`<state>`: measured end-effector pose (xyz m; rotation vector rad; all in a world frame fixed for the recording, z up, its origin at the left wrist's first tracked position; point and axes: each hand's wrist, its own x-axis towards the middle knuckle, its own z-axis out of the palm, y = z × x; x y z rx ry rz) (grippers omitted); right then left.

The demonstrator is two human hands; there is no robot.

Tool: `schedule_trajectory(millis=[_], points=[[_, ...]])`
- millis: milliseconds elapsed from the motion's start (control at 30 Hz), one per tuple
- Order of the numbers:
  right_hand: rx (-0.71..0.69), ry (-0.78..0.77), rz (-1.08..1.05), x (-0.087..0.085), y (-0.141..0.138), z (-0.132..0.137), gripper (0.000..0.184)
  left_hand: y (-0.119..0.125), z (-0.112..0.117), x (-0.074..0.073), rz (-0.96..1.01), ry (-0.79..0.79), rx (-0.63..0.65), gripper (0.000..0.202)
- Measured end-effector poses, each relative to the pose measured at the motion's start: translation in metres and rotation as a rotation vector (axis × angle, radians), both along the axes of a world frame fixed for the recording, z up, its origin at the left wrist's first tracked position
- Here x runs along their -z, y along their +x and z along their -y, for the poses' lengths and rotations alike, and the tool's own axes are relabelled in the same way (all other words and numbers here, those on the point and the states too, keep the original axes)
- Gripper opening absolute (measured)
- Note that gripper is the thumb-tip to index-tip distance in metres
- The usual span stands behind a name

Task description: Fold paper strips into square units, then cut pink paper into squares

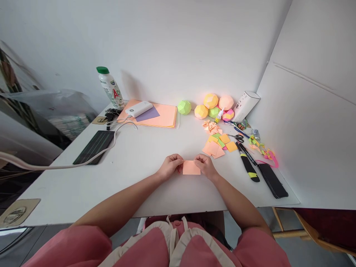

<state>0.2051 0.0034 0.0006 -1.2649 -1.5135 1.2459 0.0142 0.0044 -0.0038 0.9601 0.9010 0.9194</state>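
The small piece of peach paper (191, 168) is a plain rectangle, wider than it is tall, with a straight lower edge and crisp bottom corners. Its face looks even in colour and unmarked, and its upper corners go under the fingers; whether it is a single layer or folded, I cannot tell. It is over the near half of the white table (147, 155), between the two hands; whether its lower edge touches the tabletop is unclear.

The left hand (171, 165) grasps the paper at its upper left corner, thumb along the near side and pointing right, the other fingers curled in. The right hand (206, 167) mirrors it, pinching the upper right corner between thumb and bent fingers. Both forearms slant inward from reddish-pink sleeves (261, 246), crossing the table's near edge, with the elbows spread wide.

To the left, plain tabletop runs from the left hand to a flat black device (94, 147) and the white cable (107, 148) lying across it. Ahead, the surface reaches back to a stack of peach sheets (167, 115) and a green paper ball (184, 107) near the back wall (167, 48). The right side is tighter: coloured paper squares (213, 148) lie just beyond the right hand, and a black-and-yellow cutter (249, 167) and a black phone-like object (272, 181) lie between it and the side panel (314, 122)
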Motion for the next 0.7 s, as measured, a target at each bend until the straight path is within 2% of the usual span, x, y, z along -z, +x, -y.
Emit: schedule_trajectory(millis=[100, 200, 367, 533, 700], points=[[0.045, 0.036, -0.002, 0.000, 0.006, -0.004, 0.014, -0.001, -0.002, 0.000, 0.026, 0.011, -0.011, 0.023], [0.047, 0.062, 0.001, -0.001, 0.006, -0.003, 0.014, 0.000, 0.000, -0.001, 0.027, 0.027, 0.034, 0.026], [-0.029, 0.060, 0.032, -0.002, -0.004, 0.006, 0.014, 0.002, 0.006, 0.000, -0.071, 0.074, 0.109, 0.034], [-0.098, 0.033, 0.075, 0.000, -0.010, 0.011, 0.011, 0.003, 0.009, 0.004, -0.200, 0.138, 0.156, 0.032], [-0.127, 0.006, 0.081, 0.001, -0.010, 0.009, 0.006, 0.004, 0.014, 0.000, -0.194, 0.125, 0.152, 0.029]])
